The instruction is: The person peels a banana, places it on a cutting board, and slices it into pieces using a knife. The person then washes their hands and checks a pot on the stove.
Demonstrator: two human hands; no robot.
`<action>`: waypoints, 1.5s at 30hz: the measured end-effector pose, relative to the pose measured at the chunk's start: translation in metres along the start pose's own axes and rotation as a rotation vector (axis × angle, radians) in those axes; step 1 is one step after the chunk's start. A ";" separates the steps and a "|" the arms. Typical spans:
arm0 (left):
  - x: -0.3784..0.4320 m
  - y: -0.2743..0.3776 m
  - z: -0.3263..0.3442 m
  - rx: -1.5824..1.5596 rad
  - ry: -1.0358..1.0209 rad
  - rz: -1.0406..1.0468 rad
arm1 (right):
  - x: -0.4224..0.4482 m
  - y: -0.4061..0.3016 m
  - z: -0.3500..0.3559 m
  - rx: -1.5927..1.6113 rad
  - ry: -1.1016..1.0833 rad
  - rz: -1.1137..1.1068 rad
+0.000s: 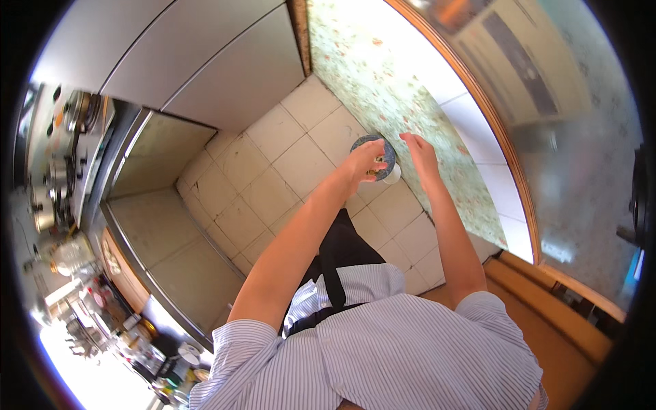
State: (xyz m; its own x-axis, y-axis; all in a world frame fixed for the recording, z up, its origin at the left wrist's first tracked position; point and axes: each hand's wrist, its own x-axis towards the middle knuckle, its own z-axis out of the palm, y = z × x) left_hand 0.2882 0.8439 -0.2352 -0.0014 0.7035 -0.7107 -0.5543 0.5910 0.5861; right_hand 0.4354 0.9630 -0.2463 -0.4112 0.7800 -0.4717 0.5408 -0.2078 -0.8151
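My left hand (366, 160) reaches forward over a round blue-grey bowl or dish (391, 154) low by the patterned panel. Its fingers are spread with nothing seen between them, and they cover much of the dish. Small yellowish bits show inside; whether the fingers touch the rim I cannot tell. A white rounded item (392, 175), perhaps a cup, sits against the dish's near side. To the right, my right hand (421, 154) is raised in front of the panel, thumb and fingers apart, and appears to hold nothing.
A floral panel (379, 77) and wood-edged counter (564, 179) run along the right. Grey doors (236, 72) stand at upper left. Pots (61, 177) and a crowded worktop (138, 338) line the left. Below lies a tiled floor (302, 159); a brown bench-like piece (553, 307) is at lower right.
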 end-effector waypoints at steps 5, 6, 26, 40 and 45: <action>-0.084 -0.057 -0.064 -0.160 0.184 0.189 | 0.005 0.030 0.020 -0.719 0.025 -0.373; -0.110 -0.083 -0.083 -0.228 0.287 0.207 | -0.003 0.034 0.029 -1.079 0.066 -0.653; -0.515 -0.688 0.163 -1.701 1.932 0.861 | -0.613 0.169 0.353 -1.069 -1.954 -1.089; -0.685 -0.904 0.306 -1.883 2.524 1.120 | -1.005 0.360 0.348 -1.111 -2.729 -1.172; -0.735 -0.979 0.353 -2.000 2.568 0.946 | -1.136 0.443 0.338 -0.998 -2.901 -0.936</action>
State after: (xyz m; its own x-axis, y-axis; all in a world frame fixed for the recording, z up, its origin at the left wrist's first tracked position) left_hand 1.1256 -0.1120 -0.1491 0.4112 -0.8149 -0.4085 0.3792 -0.2546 0.8896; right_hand 0.8943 -0.2143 -0.1853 0.5559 -0.8201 -0.1358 -0.2810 -0.0317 -0.9592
